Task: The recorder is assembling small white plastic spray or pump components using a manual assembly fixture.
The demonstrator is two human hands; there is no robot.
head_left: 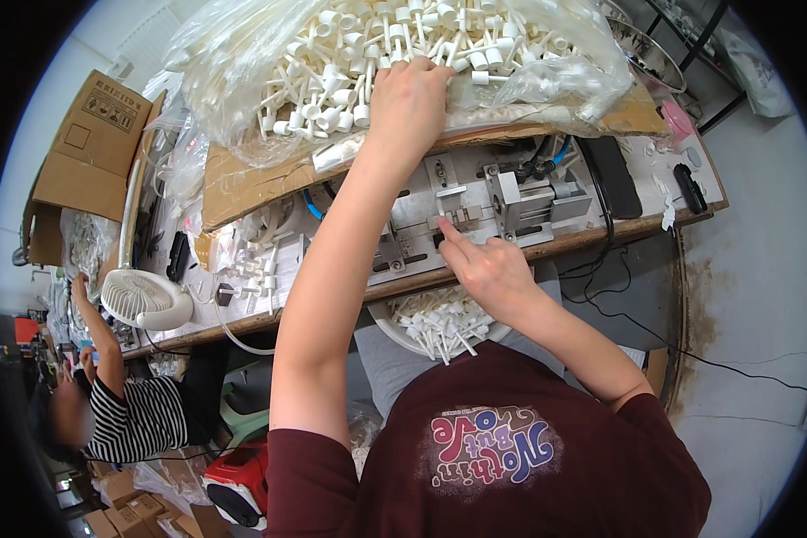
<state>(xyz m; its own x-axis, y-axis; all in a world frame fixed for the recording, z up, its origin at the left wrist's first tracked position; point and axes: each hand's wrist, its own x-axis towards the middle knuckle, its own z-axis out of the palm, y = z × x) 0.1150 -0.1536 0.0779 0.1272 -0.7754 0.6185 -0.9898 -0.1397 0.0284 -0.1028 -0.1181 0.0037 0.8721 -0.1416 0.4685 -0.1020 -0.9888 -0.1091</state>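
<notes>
My left hand [410, 97] reaches far over the bench into a heap of white plastic stems with round caps [341, 81]. Its fingers bend down among the parts, so their tips and anything between them are hidden. Close to the bench's front edge, my right hand [491, 276] points its index finger at a small metal block in the middle of a metal clamping fixture [412, 215]. The fingertip is on or right by that block. No part shows in this hand. A bowl [405, 339] of similar white pieces rests at my lap, beneath the bench edge.
Clear plastic bagging and a cardboard sheet [242, 184] lie under the heap. A metal cylinder [565, 199] and a black phone [614, 179] are right of the fixture, with cables hanging down. A white fan [146, 299] stands left. Another person [143, 417] works further left.
</notes>
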